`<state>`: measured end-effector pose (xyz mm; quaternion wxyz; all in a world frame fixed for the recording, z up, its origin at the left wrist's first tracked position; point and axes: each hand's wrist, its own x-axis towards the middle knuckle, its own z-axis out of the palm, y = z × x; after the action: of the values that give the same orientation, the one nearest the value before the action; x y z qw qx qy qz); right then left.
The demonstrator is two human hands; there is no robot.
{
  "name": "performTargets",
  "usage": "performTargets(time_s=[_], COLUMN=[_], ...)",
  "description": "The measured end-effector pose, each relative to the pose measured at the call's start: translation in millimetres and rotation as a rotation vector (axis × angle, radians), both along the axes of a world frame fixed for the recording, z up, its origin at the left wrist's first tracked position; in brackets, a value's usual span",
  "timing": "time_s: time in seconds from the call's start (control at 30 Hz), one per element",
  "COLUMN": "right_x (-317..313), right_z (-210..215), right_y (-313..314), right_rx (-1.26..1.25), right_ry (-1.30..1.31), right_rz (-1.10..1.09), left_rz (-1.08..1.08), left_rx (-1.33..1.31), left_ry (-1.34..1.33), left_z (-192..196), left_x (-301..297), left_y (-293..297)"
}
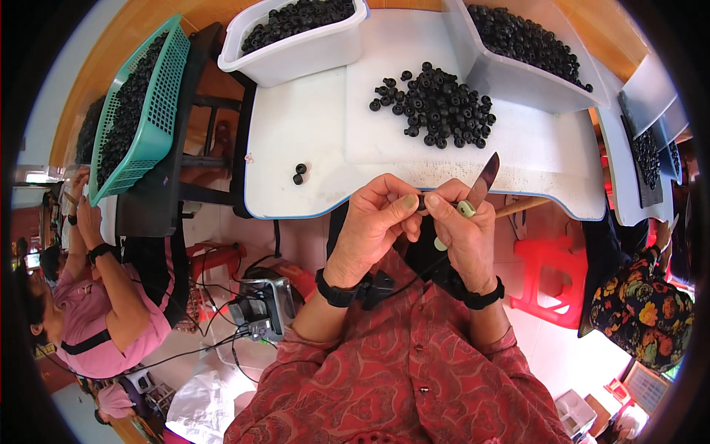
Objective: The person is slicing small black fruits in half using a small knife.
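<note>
Table: big white tabletop with a blue edge [299,133], hands right by its near side.
Tubs: white plastic tub [310,61] at far left, see-through plastic bin [518,81] at far right, both loaded with black bits.
Heap: loose pile of little round black pieces [436,111], out past the hands.
Hands: left hand [381,222] pinching the held piece, thumb against fingers; right hand [467,237] wrapped round the knife, its thumb tip up against the same piece.
Knife: metal blade with a pale green handle [466,209], blade pointing away and a bit right.
Strays: two round black pieces [299,174], left of the hands.
Held piece: small black piece [422,203] between both sets of fingertips, neither hand nearer tbh. Looks dark and roundish, mostly covered, so can't tell its long axis.
</note>
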<state>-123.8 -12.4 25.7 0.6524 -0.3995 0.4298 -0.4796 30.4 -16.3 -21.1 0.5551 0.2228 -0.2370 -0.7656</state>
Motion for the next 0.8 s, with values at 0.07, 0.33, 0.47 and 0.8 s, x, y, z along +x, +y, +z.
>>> performTargets(time_s=[0.07,0.33,0.47,0.8], right_x=[-0.8,-1.7,-3.0,-5.0], right_z=[-8.4,-29.3,-37.5,-43.0], right_y=[-1.2,1.5,6.1,4.5], right_rx=[0.000,0.047,0.008,0.013], right_ry=[0.037,0.112,0.153,0.187], right_rz=[0.002,-0.127,-0.144,-0.161], left_rz=[-0.011,0.234,0.460,0.568], left_rx=[-0.030,0.093,-0.047,-0.049], left_ry=[-0.012,-0.214,-0.123,-0.475], left_z=[4.6,32.0,63.4,32.1], left_x=[1.7,48.5,85.9,80.6], left_y=[-3.5,-78.2,-144.9,-157.7])
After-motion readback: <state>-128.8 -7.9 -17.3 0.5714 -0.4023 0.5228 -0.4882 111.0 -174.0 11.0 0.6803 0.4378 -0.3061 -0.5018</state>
